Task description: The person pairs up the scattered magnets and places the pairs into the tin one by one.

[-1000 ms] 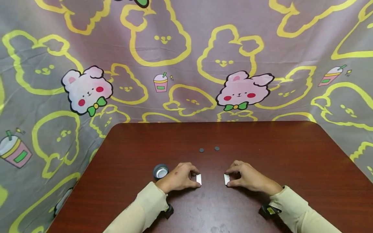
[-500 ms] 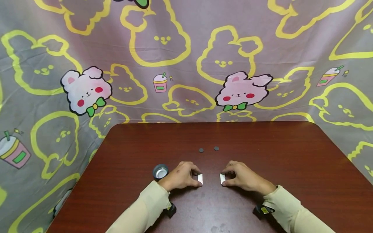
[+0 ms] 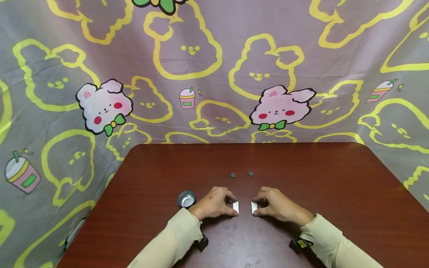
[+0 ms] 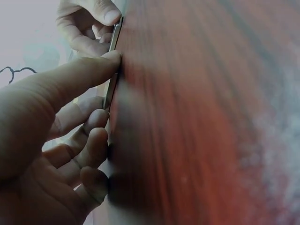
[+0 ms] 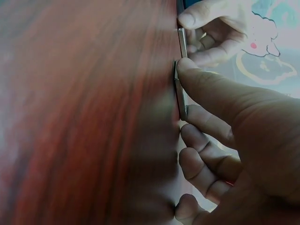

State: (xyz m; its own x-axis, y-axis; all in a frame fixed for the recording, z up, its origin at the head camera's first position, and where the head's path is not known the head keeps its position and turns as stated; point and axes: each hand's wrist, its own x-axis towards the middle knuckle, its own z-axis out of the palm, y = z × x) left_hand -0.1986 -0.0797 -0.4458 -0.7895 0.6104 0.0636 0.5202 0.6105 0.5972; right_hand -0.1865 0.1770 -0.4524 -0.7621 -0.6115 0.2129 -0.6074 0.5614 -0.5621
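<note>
In the head view, my left hand (image 3: pixel 216 203) pinches a small flat white rectangular piece (image 3: pixel 236 207) between thumb and fingers, close over the table. Facing it, a matching white piece (image 3: pixel 254 207) is pinched the same way by my right hand (image 3: pixel 276 204). A narrow gap of bare wood separates the two. Seen edge-on in the left wrist view, the left piece (image 4: pixel 111 89) is thin with a shiny side, the thumb at its near end. The right wrist view shows the right piece (image 5: pixel 181 101) low along the tabletop, between thumb and index finger.
Two small dark discs (image 3: pixel 233 175) lie on the table beyond the hands. A round dark tin with a silvery inside (image 3: pixel 180 201) stands beside the left wrist. The brown wooden table (image 3: pixel 318 167) ends at a patterned cloth (image 3: pixel 214 85) behind and at the sides.
My hands have come closer together, the left moving right and the right moving left, so the gap between the white pieces has narrowed. The head view has also shifted slightly.
</note>
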